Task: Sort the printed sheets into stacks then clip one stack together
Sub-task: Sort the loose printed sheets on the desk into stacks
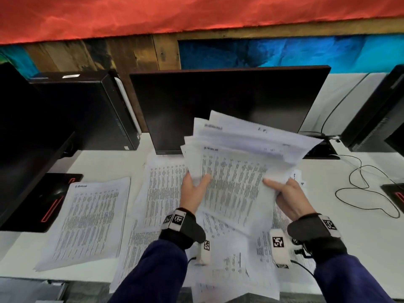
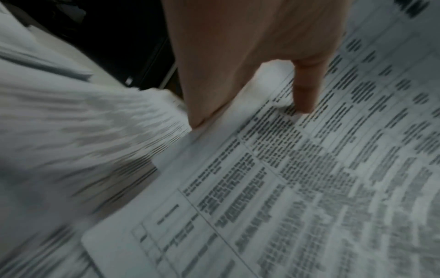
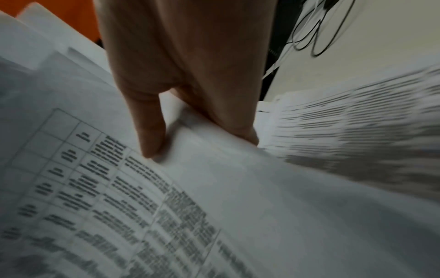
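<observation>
- I see a white desk (image 1: 341,226) with three dark screens on it: a big monitor (image 1: 218,101) in the middle, one screen (image 1: 19,132) at the left edge and one (image 1: 395,138) at the right edge.
- A black computer box (image 1: 87,110) stands left of the monitor, and a second one (image 1: 371,119) stands on the right.
- A thin black cable (image 1: 367,189) loops on the desk at the right.
- My left hand (image 1: 193,191) and my right hand (image 1: 288,200) both grip one bundle of sheets (image 1: 236,171), thumbs on top, fingers under it.
- The bundle is up in the air in front of the monitor. Its pages fan out and hide the bottom of the monitor.
- One neat stack (image 1: 87,221) lies on the desk at the left.
- Loose sheets (image 1: 161,193) lie spread under my hands. I cannot count them.
- The print is too blurry to read.
- Each wrist has a black band (image 1: 181,226) with square code tags.
</observation>
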Tool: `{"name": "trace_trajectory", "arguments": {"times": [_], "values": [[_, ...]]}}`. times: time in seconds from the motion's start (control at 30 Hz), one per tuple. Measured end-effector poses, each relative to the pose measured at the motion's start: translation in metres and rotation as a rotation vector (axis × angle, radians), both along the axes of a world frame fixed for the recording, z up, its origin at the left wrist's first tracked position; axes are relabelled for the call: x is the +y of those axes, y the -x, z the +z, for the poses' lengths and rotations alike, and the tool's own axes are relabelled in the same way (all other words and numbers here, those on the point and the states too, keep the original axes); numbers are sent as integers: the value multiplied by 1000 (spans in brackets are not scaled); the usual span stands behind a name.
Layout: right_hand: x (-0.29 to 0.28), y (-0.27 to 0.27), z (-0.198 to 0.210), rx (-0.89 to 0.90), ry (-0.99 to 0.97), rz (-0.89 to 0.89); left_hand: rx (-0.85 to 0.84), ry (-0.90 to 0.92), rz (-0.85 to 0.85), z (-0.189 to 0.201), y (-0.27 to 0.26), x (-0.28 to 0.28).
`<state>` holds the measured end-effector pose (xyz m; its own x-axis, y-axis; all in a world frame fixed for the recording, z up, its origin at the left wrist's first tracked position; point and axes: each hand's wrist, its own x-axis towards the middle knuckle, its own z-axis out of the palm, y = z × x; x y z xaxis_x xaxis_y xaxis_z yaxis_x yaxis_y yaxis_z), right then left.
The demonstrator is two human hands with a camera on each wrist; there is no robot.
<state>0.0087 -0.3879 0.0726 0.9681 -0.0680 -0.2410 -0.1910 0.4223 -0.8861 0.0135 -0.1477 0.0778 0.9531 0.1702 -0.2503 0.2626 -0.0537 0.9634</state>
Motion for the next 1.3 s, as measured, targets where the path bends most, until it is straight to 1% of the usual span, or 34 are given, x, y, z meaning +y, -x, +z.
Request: {"name": "trace_trajectory", "arguments": {"times": [0.1,0.17,0.23,0.3,0.37,0.47,0.57,0.67,0.7,0.73,0.77,0.8,0.83,0.87,0.9,0.93,0.97,1.0,1.03,1.07,1.13,1.2,1.23,1.27,1.3], "values": [[19,-3,26,-112,30,-2,-186,4,105,13,-2,-7],[31,-2,32,-141,78,9,-214,-39,139,18,4,-10],[39,-2,29,-141,158,-4,-232,-76,137,18,9,-11],[44,-2,27,-124,195,-44,-206,-85,122,19,13,-11],[48,-4,26,-100,197,-90,-200,-68,114,17,11,-8],[58,-10,30,-85,222,-109,-211,-85,128,12,3,-3],[62,-19,30,-54,215,-179,-194,-93,145,10,-1,-1],[67,-20,30,-17,263,-103,-182,-148,97,10,-1,-5],[67,-21,29,-12,282,-93,-186,-184,81,11,-2,-6],[65,-21,30,-30,304,-121,-207,-231,70,12,-3,-4],[61,-21,32,-86,371,-194,-248,-278,69,16,-5,-3],[55,-22,36,-173,508,-280,-298,-323,79,20,-7,0],[48,-23,41,-269,709,-335,-359,-374,81,23,-9,3],[41,-23,49,-354,923,-346,-417,-447,64,26,-13,5],[37,-23,60,-399,1108,-305,-474,-540,34,30,-15,7],[37,-22,74,-416,1250,-206,-532,-664,-1,35,-17,7],[38,-23,86,-411,1333,-70,-590,-788,-42,41,-18,4],[41,-22,97,-413,1361,51,-649,-891,-86,50,-17,0],[43,-25,100,-413,1339,147,-704,-979,-132,58,-15,-4],[46,-25,103,-422,1283,196,-742,-1032,-173,65,-13,-8],[46,-26,95,-409,1140,205,-754,-1093,-201,69,-12,-7],[40,-23,79,-341,950,159,-688,-1163,-121,65,-14,7],[35,-20,70,-300,809,131,-634,-1206,-56,61,-16,18],[31,-16,62,-247,671,106,-581,-1216,14,57,-17,30],[26,-14,51,-197,545,86,-533,-1167,94,54,-17,42]]}}
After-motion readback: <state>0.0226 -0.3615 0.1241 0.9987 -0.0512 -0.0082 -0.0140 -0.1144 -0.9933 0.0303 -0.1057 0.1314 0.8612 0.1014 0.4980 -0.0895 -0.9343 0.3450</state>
